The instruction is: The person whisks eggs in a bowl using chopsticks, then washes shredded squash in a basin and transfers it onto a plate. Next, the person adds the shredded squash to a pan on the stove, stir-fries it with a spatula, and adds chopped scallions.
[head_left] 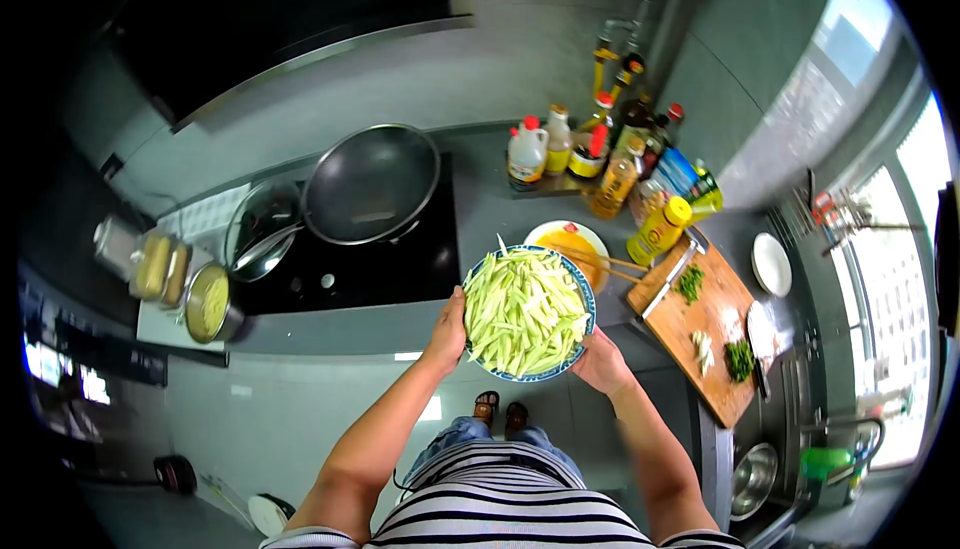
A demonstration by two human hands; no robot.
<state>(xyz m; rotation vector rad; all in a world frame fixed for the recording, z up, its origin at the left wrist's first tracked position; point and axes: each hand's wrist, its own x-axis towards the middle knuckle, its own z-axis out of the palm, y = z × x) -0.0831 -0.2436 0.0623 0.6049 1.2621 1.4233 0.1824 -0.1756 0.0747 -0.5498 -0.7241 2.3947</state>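
Observation:
Between my two hands is a blue-patterned bowl (590, 301) heaped with pale green vegetable strips (525, 314). My left hand (449, 329) grips its left rim, and my right hand (601, 360) holds the lower right side; the fingers underneath are hidden. Just behind the bowl, partly covered by it, stands a white dish (545, 232) of yellow-orange liquid that looks like beaten egg, with chopsticks (620, 266) across it. A dark wok (370, 189) sits tilted on the black cooktop (420, 269), to the left of the bowl.
A cutting board (722, 324) on the right carries chopped greens (690, 284), white pieces (703, 351) and a cleaver (670, 279). Several sauce bottles (617, 181) line the back corner. A glass lid (262, 234) and a pot (212, 304) are at left; a metal bowl (754, 479) is in the sink.

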